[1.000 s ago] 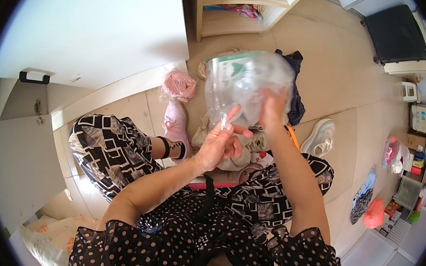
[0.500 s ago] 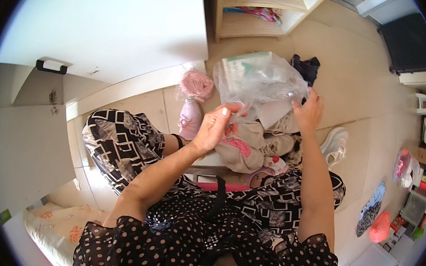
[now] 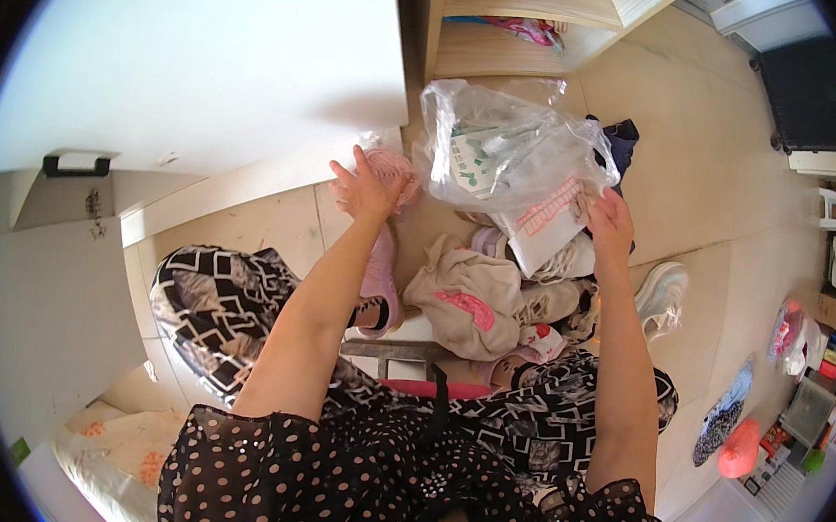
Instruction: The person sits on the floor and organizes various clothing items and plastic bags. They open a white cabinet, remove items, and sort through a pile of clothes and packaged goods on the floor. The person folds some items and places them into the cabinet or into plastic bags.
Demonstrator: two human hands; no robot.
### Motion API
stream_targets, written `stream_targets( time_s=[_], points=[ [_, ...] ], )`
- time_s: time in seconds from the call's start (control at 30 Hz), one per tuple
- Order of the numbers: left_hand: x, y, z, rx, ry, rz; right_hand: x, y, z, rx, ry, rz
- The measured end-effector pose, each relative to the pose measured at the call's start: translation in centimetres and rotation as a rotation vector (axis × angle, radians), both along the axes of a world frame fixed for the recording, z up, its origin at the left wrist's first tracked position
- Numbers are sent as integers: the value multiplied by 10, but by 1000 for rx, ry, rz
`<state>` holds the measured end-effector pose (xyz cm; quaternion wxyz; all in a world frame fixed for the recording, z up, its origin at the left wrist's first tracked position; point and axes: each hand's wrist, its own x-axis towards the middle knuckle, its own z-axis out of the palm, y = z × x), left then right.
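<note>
My left hand (image 3: 363,190) reaches forward with its fingers spread, at the side of a pink rolled bundle (image 3: 392,175) in clear wrap. I cannot tell whether it touches the bundle. My right hand (image 3: 611,229) is closed on the edge of a clear plastic bag (image 3: 450,106). A pale packet with green markings (image 3: 473,162) shows through the plastic. Below the bag's near edge a white sheet or packet with red print (image 3: 539,239) slants down. Between my feet lies a beige cloth item with a pink patch (image 3: 469,299), next to beige sneakers (image 3: 550,301).
A white sneaker (image 3: 663,298) stands to the right on the tiles. Dark cloth (image 3: 619,139) lies behind the bag. Ahead is a wooden shelf unit (image 3: 522,68), with a white cabinet (image 3: 218,59) at left. Boxes and a red bag (image 3: 741,447) line the right side.
My left hand has let go of the plastic bag and moved left to the pink bundle, its fingers opening. The bag has spread wider, and more of the red-printed white sheet shows.
</note>
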<state>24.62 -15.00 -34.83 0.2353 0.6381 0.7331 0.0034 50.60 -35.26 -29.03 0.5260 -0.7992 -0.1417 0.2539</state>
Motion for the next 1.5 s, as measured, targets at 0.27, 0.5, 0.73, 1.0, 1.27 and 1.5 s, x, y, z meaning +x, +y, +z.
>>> stream_targets(
  time_s=[0.27,0.5,0.73,1.0,1.27,1.5],
  points=[
    [11,5,-21,-11,-32,-157,11,72,43,283,77,37],
    [-30,2,-45,7,-696,-24,16,81,63,452,267,-44],
    [-67,-3,24,-712,-1682,301,8,41,102,706,334,207],
    [-1,-48,214,-818,-2167,-74,-28,-17,136,-69,217,589],
    [156,-97,209,-1286,-1978,-362,-73,-70,133,122,465,407],
    [135,-128,147,-1322,-1431,-281,-78,-104,134,488,417,-151]
  ],
)
